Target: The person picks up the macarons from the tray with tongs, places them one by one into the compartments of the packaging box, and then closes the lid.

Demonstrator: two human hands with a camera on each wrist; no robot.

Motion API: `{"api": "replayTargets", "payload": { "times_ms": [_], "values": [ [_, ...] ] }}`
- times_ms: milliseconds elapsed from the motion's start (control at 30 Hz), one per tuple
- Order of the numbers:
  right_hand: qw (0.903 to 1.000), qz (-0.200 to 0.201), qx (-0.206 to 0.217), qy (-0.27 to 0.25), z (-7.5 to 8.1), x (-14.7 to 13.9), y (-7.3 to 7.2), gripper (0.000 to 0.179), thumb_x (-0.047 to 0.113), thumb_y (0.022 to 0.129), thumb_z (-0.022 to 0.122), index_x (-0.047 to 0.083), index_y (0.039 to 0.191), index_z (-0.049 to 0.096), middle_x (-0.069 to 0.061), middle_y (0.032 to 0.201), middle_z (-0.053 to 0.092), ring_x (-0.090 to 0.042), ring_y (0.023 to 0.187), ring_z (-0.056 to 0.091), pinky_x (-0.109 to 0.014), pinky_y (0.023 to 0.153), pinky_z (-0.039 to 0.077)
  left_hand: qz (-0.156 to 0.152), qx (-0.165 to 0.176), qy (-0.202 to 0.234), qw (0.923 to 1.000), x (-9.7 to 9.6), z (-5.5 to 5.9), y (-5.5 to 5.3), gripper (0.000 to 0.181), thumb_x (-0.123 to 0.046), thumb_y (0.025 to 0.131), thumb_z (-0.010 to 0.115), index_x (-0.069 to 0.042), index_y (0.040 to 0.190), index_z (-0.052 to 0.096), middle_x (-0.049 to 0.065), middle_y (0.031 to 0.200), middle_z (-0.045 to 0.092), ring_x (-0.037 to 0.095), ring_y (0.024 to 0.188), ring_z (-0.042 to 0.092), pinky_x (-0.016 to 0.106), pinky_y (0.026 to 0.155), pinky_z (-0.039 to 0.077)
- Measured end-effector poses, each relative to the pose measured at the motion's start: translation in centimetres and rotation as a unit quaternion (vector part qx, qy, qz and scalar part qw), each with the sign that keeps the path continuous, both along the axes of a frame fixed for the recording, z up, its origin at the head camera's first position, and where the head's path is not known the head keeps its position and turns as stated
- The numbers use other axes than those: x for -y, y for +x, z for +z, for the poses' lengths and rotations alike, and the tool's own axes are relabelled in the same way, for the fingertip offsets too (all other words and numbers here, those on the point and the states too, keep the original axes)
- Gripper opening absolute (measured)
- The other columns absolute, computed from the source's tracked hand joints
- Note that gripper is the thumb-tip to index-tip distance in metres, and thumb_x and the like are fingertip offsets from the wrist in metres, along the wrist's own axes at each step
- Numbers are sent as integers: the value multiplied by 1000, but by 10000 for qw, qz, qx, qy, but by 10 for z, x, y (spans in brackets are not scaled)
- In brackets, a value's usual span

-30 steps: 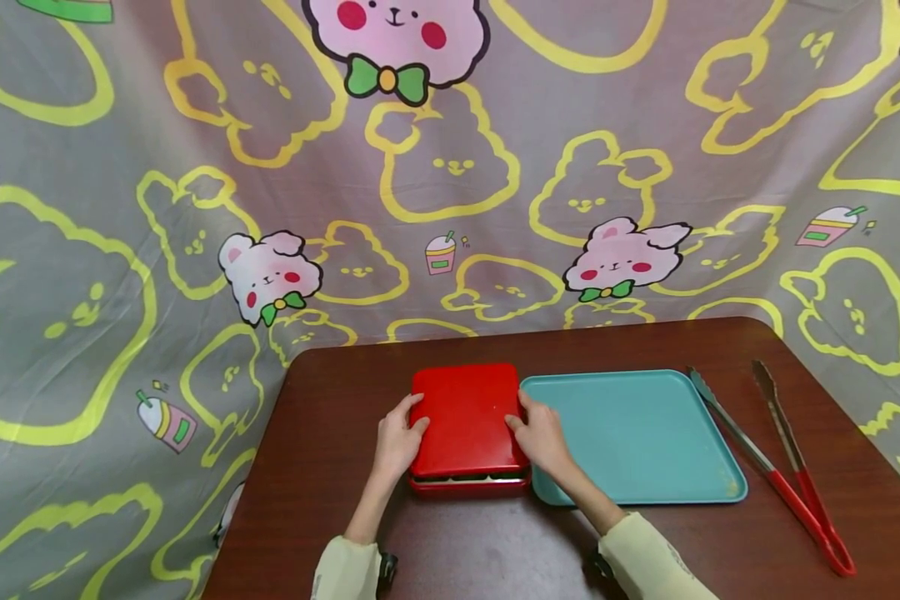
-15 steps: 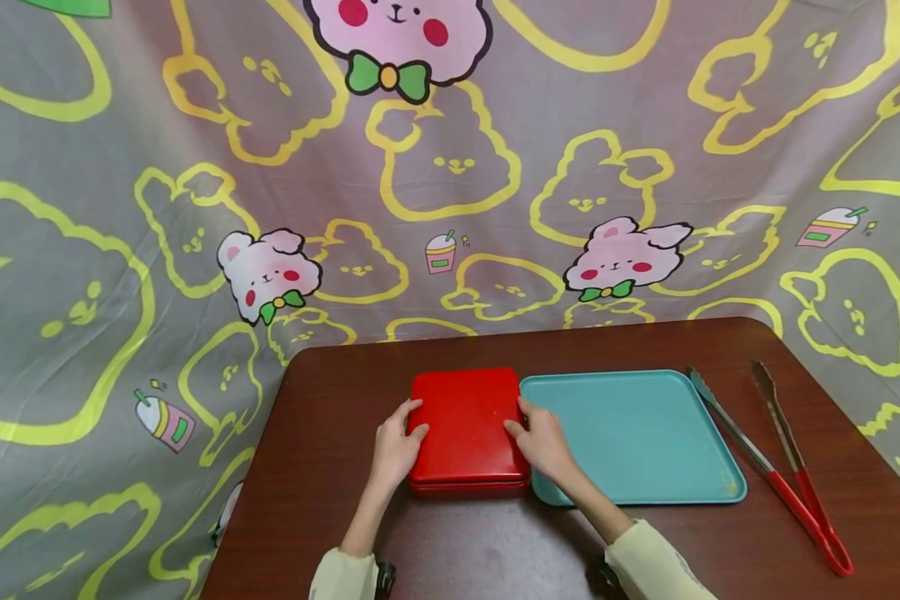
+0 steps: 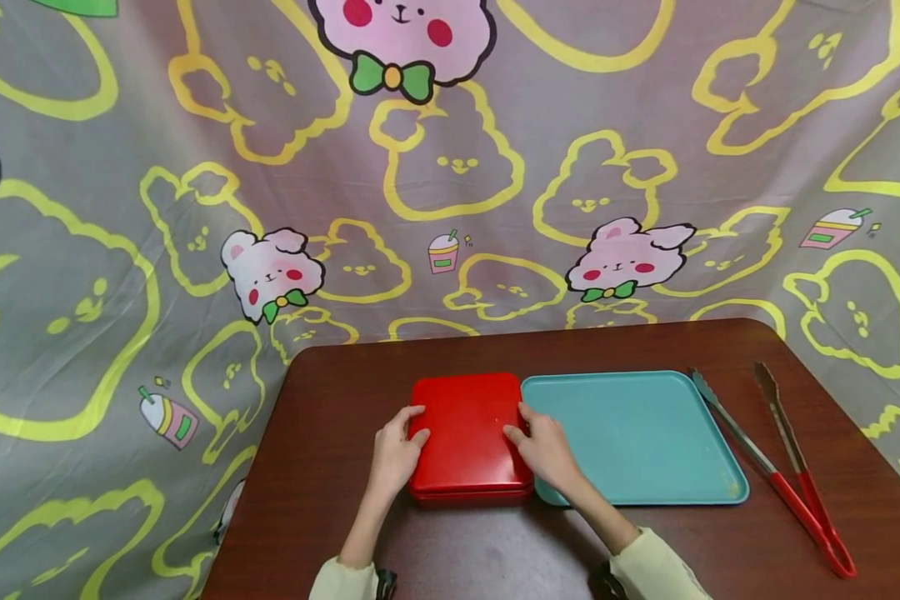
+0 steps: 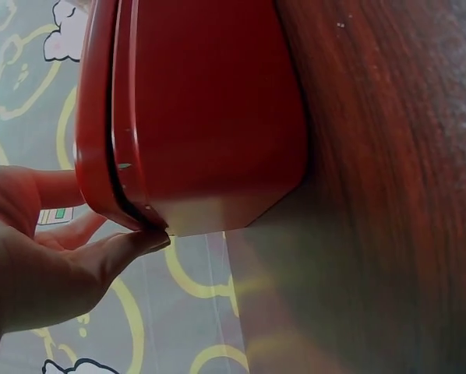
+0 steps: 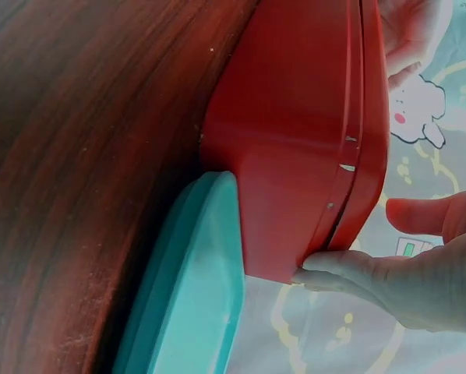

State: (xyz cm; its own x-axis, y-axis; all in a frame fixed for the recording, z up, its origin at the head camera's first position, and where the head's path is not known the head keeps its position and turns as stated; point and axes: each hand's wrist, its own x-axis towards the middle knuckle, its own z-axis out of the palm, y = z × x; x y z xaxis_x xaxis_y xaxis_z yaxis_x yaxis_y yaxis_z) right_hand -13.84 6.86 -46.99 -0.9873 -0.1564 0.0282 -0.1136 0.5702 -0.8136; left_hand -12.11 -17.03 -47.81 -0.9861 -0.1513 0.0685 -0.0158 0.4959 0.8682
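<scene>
A red lidded box sits on the table. Its glossy lid (image 3: 468, 433) covers the box body (image 4: 210, 101), with a thin dark seam between them in both wrist views. My left hand (image 3: 394, 454) grips the lid's left side, thumb over the top; in the left wrist view its fingertips (image 4: 157, 240) lie right at the seam. On the opposite side my right hand (image 3: 546, 450) holds the lid the same way, its fingertips (image 5: 315, 269) against the box near the seam in the right wrist view. What is inside the box is hidden.
Close along the box's right side lies a teal tray (image 3: 637, 442). Farther right, long tongs (image 3: 787, 479) with red handles lie spread on the brown wooden table (image 3: 330, 417). A patterned cloth (image 3: 480, 192) hangs behind the table.
Both hands have lowered the lid onto the box. The front gap, which showed dark and pale contents a second ago, has narrowed to a seam. The tray and tongs stay put.
</scene>
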Motion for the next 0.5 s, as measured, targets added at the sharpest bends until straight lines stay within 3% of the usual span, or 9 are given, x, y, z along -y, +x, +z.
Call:
{"api": "replayTargets", "payload": {
  "times_ms": [200,333,433,500],
  "values": [
    [10000,26,-79,-22,0,-2,3,55,5,95,71,-18,140,49,-35,139,55,-49,127,56,-52,94,54,4,15,-42,10000,0,2,4,33,3,94,68,2,128,67,25,133,64,41,126,59,55,104,48],
    [10000,8,-9,-17,-1,-3,4,56,6,95,71,-17,141,49,-35,140,55,-48,125,56,-46,84,57,10,-43,-112,9999,0,0,4,33,4,94,69,2,127,68,24,131,66,40,125,60,55,103,48],
    [10000,33,-22,87,-3,-2,3,56,6,96,71,-17,141,49,-35,140,55,-48,124,57,-43,79,57,-8,-113,-373,9992,-1,-2,4,34,5,92,69,2,126,68,24,130,66,40,124,61,55,102,49],
    [9996,87,-87,251,-4,-2,2,56,7,96,71,-18,141,49,-36,139,55,-49,124,57,-44,83,57,-24,-145,-591,9981,-2,-2,4,35,5,92,70,2,126,68,24,129,67,41,122,62,55,101,49]
  ]
}}
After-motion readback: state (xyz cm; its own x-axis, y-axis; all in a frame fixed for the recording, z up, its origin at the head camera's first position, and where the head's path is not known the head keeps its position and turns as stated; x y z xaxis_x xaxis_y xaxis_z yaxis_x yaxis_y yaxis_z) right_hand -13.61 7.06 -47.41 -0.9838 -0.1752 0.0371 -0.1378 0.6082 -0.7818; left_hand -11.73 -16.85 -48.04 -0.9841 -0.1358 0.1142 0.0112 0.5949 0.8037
